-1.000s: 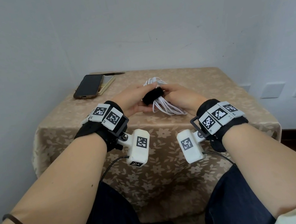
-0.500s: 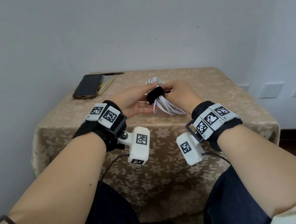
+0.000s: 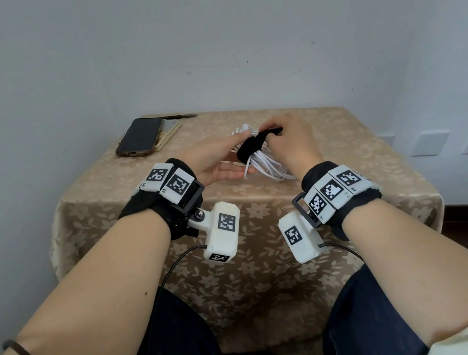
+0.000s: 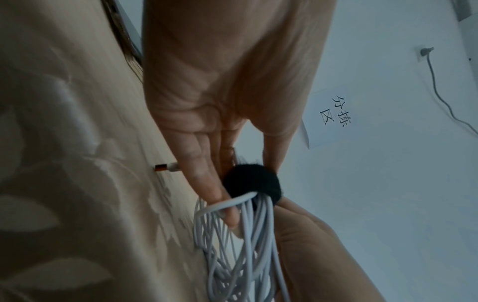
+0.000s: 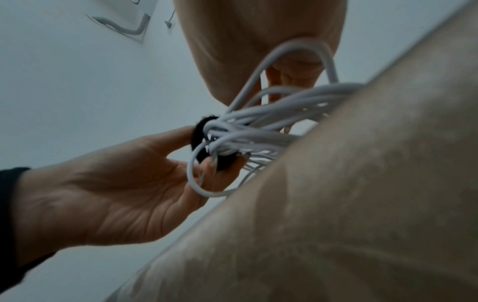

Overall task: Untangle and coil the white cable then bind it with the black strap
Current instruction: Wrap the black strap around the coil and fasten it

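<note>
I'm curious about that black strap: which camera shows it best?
The head view: the strap circles the cable, its free end pinched by the right hand. The left wrist view shows only a dark band, the right wrist view a blurred edge.

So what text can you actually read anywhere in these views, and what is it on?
"分拣区": black characters on a white paper sheet on the wall, left wrist view.
"R2": small print on a right wristband tag; the neighbouring tag labels are too small to read.
Square coded markers on the wristbands and wrist cameras: patterns, no words.
Phone: no legible text.

Black wristbands (image 3: 167, 205) carry white marker blocks; dark trousers (image 3: 173, 347), cream sleeves.
</note>
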